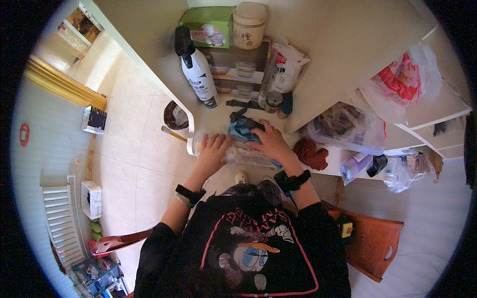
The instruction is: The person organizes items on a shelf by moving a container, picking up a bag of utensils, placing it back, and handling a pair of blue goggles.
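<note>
Two hands are at the front edge of the worktop [204,118], and a crumpled blue bundle [240,129] lies between them, nearer to the right one. We cannot make out what the bundle holds, as its right end goes under the fingers of the right hand [272,142]. That hand is half curled, fingertips touching the bundle; we cannot tell whether it grips. Left of the bundle, the left hand [212,150] lies palm down, fingers spread and slightly bent, on clear plastic [241,156]; its thumb is mostly hidden from us, so we cannot say if it pinches anything. The plastic extends nearer the body than the bundle, and glare blurs its shape.

Just beyond the bundle we see a dark strap [241,104], and beyond its right end a small jar [273,101], its contents too murky to name. Farther beyond the bundle, small clear tubs [245,68] sit on tiers, their contents unclear to us, and a lidded cream canister [249,27] hides its inside. Right of the bundle, past the right hand, a large clear container [343,126] shows dark, hazy contents. Left of the bundle, lower than the worktop, a dark waste bin [171,113] with whitish plastic in it is partly hidden by the worktop's side panel
</note>
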Available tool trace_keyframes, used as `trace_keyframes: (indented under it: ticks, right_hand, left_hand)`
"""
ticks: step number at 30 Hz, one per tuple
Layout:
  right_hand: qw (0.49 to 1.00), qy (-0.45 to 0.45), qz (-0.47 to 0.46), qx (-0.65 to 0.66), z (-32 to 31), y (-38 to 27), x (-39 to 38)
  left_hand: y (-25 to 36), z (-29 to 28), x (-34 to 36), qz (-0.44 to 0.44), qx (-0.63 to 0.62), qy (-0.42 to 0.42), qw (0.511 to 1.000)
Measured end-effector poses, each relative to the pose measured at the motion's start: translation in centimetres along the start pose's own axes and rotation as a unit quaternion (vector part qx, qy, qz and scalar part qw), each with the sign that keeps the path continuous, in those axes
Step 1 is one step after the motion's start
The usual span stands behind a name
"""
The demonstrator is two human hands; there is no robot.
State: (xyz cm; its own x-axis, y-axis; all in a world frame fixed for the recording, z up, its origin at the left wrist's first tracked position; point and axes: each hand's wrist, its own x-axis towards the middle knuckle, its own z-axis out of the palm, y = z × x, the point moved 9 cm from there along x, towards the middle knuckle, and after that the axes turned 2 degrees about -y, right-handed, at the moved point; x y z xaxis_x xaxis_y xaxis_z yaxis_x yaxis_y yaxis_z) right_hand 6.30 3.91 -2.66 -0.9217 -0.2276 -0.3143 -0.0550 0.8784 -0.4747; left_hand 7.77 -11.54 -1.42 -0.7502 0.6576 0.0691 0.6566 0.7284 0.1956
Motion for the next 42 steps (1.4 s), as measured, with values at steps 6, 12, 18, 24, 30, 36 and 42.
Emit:
trace_keyframes:
  ticks: [6, 12, 18, 24, 30, 36, 42]
  right_hand:
    - [0.999, 0.051, -0.009, -0.004, 1.0, -0.8, 1.9]
    - [0.998, -0.066, 0.010, -0.017, 2.3, 1.0, 3.5]
    - [0.997, -0.019, 0.008, -0.071, -2.1, 0.9, 2.2]
    - [0.986, -0.049, -0.064, -0.143, -4.4, -4.8, 3.2]
    - [0.964, -0.030, -0.143, -0.224, 0.5, -3.8, 6.5]
    - [0.974, -0.045, -0.120, -0.187, 1.5, -3.8, 7.7]
    - [0.961, -0.015, -0.149, -0.233, 2.2, -2.7, 6.7]
  left_hand:
    - [-0.4, 0.2, 0.6, 0.014, -0.007, -0.019, 1.000]
    - [-0.2, -0.2, -0.1, 0.018, 0.005, 0.013, 1.000]
    - [-0.3, 0.0, -0.6, 0.009, 0.020, 0.025, 0.999]
    - [-0.2, -0.1, -0.8, 0.003, 0.017, 0.033, 0.999]
    - [-0.3, -0.4, -0.8, 0.002, 0.003, 0.053, 0.999]
    - [-0.4, -0.3, -1.3, -0.008, 0.015, 0.065, 0.998]
    - [-0.3, 0.0, -1.6, -0.017, 0.023, 0.070, 0.997]
